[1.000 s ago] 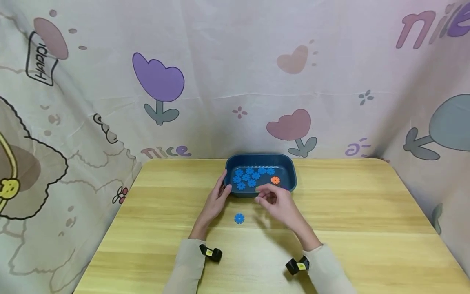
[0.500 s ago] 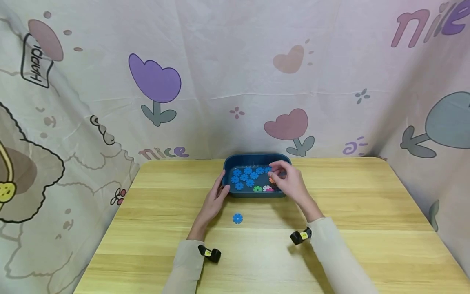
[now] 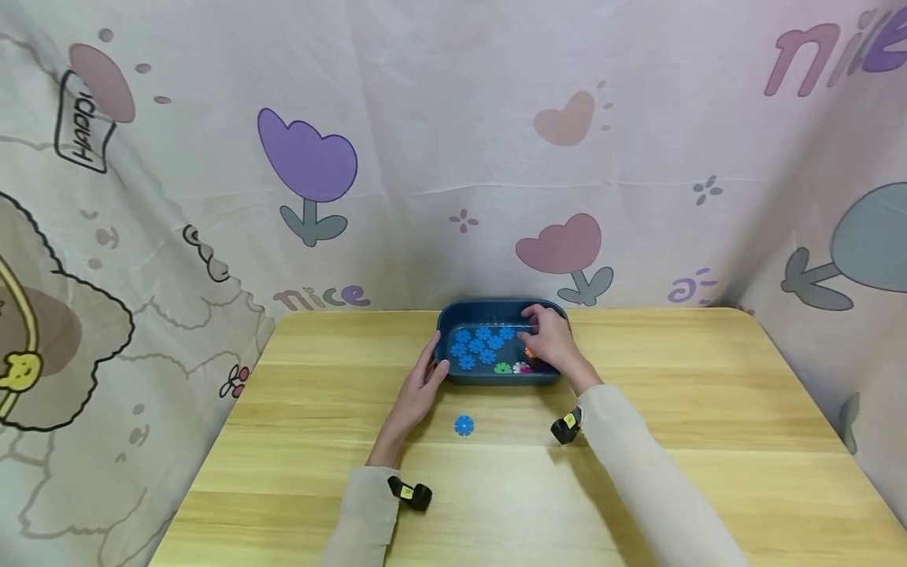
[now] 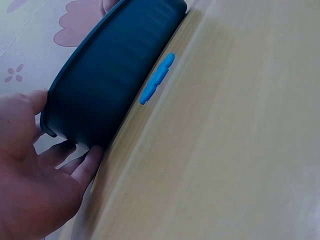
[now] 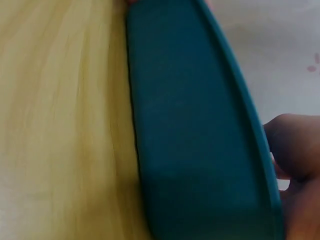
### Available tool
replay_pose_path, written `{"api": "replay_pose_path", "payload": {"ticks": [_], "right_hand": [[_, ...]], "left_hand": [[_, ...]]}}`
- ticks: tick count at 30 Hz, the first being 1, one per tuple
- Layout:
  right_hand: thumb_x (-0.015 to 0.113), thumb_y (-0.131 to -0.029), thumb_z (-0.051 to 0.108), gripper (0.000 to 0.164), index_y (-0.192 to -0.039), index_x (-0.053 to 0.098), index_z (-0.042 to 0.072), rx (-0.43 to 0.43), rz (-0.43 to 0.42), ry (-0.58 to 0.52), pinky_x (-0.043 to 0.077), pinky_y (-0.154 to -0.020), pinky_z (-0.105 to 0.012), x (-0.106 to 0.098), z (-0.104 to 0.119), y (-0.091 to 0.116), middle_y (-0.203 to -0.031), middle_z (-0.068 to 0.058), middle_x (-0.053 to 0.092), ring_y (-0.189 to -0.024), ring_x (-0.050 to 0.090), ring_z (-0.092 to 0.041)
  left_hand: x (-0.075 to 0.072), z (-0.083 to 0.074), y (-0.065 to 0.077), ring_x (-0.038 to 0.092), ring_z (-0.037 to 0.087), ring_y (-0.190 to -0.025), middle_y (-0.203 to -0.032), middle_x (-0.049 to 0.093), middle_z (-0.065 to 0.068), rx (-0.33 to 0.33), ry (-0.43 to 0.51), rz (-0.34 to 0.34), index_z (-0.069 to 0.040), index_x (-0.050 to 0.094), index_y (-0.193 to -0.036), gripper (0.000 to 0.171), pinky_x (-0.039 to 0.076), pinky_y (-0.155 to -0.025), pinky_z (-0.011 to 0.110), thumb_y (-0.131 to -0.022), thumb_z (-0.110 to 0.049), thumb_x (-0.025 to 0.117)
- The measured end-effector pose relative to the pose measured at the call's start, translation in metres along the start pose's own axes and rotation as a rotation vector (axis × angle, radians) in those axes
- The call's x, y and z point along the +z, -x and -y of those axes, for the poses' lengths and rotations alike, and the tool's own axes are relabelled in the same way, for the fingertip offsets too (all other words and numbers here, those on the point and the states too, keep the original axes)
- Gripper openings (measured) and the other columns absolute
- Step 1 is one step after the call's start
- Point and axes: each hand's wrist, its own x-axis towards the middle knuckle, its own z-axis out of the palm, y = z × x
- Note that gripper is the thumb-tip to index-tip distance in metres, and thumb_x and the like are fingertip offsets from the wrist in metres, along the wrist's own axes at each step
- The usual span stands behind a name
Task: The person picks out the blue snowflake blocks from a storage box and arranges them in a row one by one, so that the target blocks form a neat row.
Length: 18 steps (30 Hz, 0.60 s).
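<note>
A dark blue rectangular basin point(image 3: 496, 378) stands at the table's back edge. My left hand point(image 3: 418, 391) grips its left end, thumb at the rim and fingers along the outer wall, as the left wrist view also shows. Inside lie several blue snowflake discs point(image 3: 476, 345), a green disc point(image 3: 502, 368), a white-and-pink disc point(image 3: 521, 367) and an orange disc point(image 3: 530, 353), partly hidden. My right hand point(image 3: 554, 340) reaches over the front right rim into the basin, thumb and forefinger apart near the rightmost blue discs. The near wall hides its fingertips in the right wrist view.
One blue snowflake disc point(image 3: 464, 425) lies on the wooden table point(image 3: 673, 488) in front of the basin, between the forearms. A patterned cloth point(image 3: 425, 118) hangs right behind the table's back edge. Each wrist carries a small black camera point(image 3: 411, 494).
My right hand moves from the basin's front rim to the right and deeper inside, uncovering the green and white-and-pink discs. My left hand keeps its place on the basin.
</note>
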Motion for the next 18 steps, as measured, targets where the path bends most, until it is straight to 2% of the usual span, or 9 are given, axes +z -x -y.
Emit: {"api": "replay_pose_path", "payload": {"ticks": [4, 12, 15, 18], "right_hand": [[0.07, -0.096, 0.011, 0.041, -0.135, 0.06, 0.001, 0.047, -0.001, 0.057, 0.055, -0.104, -0.051, 0.006, -0.002, -0.007, -0.129, -0.023, 0.061, -0.116, 0.06, -0.036], [0.07, -0.094, 0.006, 0.036, -0.129, 0.064, -0.004, 0.112, -0.018, 0.066, 0.055, -0.106, -0.05, 0.012, -0.009, -0.015, -0.128, -0.025, 0.066, -0.113, 0.063, -0.036], [0.072, -0.094, 0.006, 0.038, -0.129, 0.064, -0.004, 0.124, -0.001, 0.066, 0.055, -0.106, -0.05, 0.014, -0.009, -0.016, -0.128, -0.025, 0.066, -0.113, 0.064, -0.036], [0.073, -0.093, 0.006, 0.038, -0.129, 0.065, -0.003, 0.13, 0.019, 0.052, 0.056, -0.106, -0.051, 0.016, -0.008, -0.018, -0.127, -0.025, 0.066, -0.113, 0.064, -0.036]], "left_hand": [[0.001, 0.0, 0.0, 0.022, 0.031, -0.161, -0.175, 0.017, 0.002, -0.004, 0.003, -0.006, -0.027, 0.02, -0.166, 0.061, 0.028, -0.128, 0.048, -0.111, -0.037, 0.045], [0.003, 0.001, -0.002, 0.019, 0.031, -0.161, -0.175, 0.017, 0.005, -0.014, 0.032, 0.001, -0.025, 0.021, -0.166, 0.06, 0.025, -0.13, 0.048, -0.111, -0.032, 0.046], [0.003, 0.0, -0.001, 0.017, 0.033, -0.161, -0.175, 0.015, 0.008, -0.023, 0.028, -0.002, -0.022, 0.02, -0.167, 0.06, 0.024, -0.13, 0.05, -0.112, -0.028, 0.045], [0.0, -0.008, 0.001, 0.016, 0.035, -0.161, -0.175, 0.013, 0.011, -0.028, 0.03, 0.006, -0.017, 0.018, -0.167, 0.061, 0.023, -0.129, 0.05, -0.112, -0.023, 0.043]]}}
